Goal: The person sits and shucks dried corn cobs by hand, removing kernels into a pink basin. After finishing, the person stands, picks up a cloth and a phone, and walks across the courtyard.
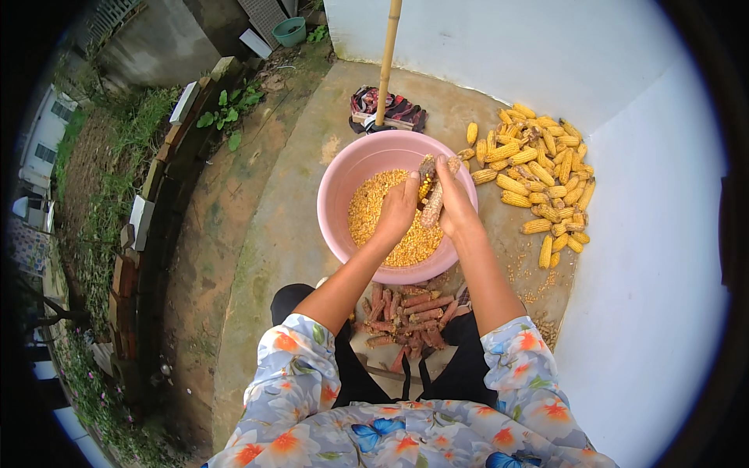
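Over a pink plastic basin both of my hands are at work close together. My left hand grips a partly shelled corn ear, dark at its top with a few yellow kernels on its side. In my right hand is a pale, bare corn cob, pressed against that ear. The cob's upper part runs behind my right fingers, so its full length is partly hidden. Loose yellow corn kernels cover the basin's bottom.
Unshelled corn ears lie heaped at right, near a white wall. Reddish bare cobs are piled between my legs. A bamboo pole rises behind the basin beside dark patterned cloth. A low brick wall curves along the left.
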The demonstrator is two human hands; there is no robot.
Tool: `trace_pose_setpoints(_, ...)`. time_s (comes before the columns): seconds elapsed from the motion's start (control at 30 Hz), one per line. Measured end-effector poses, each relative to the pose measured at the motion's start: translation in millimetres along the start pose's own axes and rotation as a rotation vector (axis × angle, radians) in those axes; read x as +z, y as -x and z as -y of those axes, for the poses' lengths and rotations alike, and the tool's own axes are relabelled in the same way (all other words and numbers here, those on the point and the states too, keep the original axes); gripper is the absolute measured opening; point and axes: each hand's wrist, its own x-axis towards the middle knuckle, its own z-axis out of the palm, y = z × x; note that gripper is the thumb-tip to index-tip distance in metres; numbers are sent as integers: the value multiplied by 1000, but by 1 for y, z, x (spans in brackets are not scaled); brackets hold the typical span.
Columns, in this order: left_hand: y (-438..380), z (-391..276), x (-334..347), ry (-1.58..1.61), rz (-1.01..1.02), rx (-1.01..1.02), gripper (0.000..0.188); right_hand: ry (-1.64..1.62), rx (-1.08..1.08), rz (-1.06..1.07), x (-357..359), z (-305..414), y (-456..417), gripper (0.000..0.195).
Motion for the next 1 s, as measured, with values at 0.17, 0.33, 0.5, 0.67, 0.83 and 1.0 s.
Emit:
trace_pose_setpoints(0.17, 14, -13, 14, -148, 38, 29, 50, 212, -182, -66, -8, -13, -4, 39)
trace_pose_setpoints(0.33, 5, -5, 6, 381, 154, -368, 48, 254, -240, -150, 5, -6, 4, 47)
trace_pose_setpoints(0.5, 3, 1, 4, 113, 52, -182, 43, 118, -33, -57, 10, 4, 10, 57)
trace_pose_setpoints(0.67, 13, -8, 14, -324, 34, 93, 45, 393, -292, -204, 0, -10, 4, 32)
trace_pose_setpoints(0.83, 2, 6, 9, 29, 59, 26, 47, 554, -382, -198, 9, -5, 12, 41)
trace_pose_setpoints(1.0, 0, -11, -3, 724, 395, -629, 47, 498, -409, -310, 1, -15, 5, 42)
